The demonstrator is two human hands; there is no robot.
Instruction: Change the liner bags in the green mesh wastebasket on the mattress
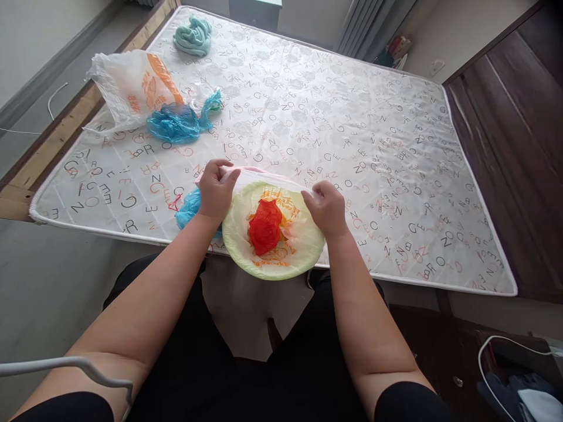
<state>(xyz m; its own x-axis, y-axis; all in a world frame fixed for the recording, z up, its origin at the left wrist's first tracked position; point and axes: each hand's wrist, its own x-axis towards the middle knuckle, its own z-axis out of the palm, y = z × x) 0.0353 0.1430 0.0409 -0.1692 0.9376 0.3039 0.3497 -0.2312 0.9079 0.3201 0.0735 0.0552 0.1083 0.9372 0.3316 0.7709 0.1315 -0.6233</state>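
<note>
A round pale-green bin (233, 262) stands between my legs at the mattress edge. It is lined with a thin white plastic bag (281, 256) printed in orange. Inside the liner lies a crumpled red plastic bag (265, 227). At the far left of the rim, my left hand (217, 190) is closed on the liner's edge. My right hand (328, 208) pinches the same edge at the far right, so the film is stretched between both hands. A pinkish strip (268, 174) runs along the far side. The bin's lower part is hidden.
On the lettered mattress (373, 146) lie a blue plastic bag (176, 123), a white-and-orange plastic bag (136, 88) and a teal cloth (192, 36). Another blue bag (188, 208) sits beside my left hand. A wooden bed rail (57, 135) runs along the left, a dark headboard (505, 135) along the right.
</note>
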